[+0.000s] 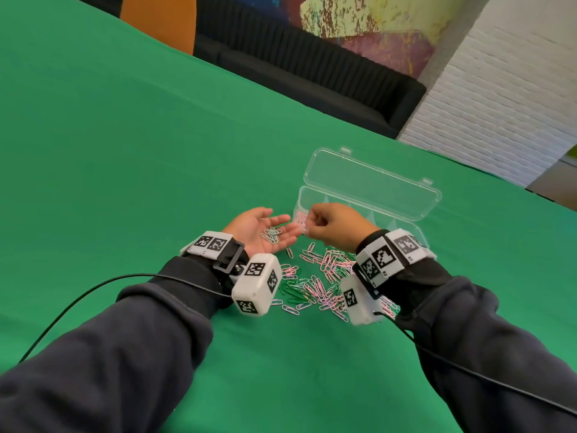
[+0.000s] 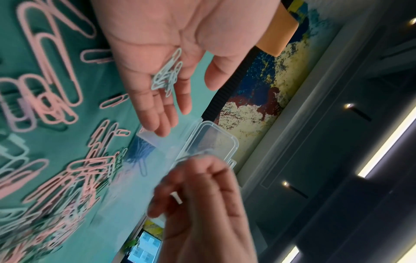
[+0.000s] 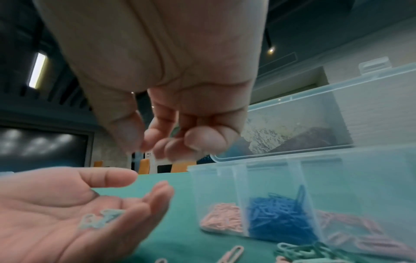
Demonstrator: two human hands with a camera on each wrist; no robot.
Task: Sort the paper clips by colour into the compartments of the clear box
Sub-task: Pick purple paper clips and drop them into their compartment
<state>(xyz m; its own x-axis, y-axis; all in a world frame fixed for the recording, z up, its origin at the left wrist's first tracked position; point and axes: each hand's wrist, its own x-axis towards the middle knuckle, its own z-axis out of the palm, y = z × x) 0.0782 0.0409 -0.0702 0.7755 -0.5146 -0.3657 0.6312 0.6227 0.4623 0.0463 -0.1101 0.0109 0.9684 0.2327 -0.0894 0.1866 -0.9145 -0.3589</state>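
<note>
My left hand (image 1: 265,229) lies palm up and open, with several pale mint clips (image 1: 271,235) loose in it; they show again in the left wrist view (image 2: 167,76) and the right wrist view (image 3: 99,218). My right hand (image 1: 312,221) hovers just past the left fingertips with its fingers curled, and a small white clip end (image 2: 176,197) shows pinched between them. The clear box (image 1: 390,218) stands behind with its lid (image 1: 371,179) open. Pink clips (image 3: 223,218) fill its left compartment and blue clips (image 3: 279,217) the one beside it. A mixed pile of pink, green and pale clips (image 1: 318,282) lies under my wrists.
The table wears a green cloth (image 1: 156,151). Black cables (image 1: 78,295) run from both wrist cameras across it. A black sofa (image 1: 312,73) and an orange chair (image 1: 159,20) stand beyond the far edge.
</note>
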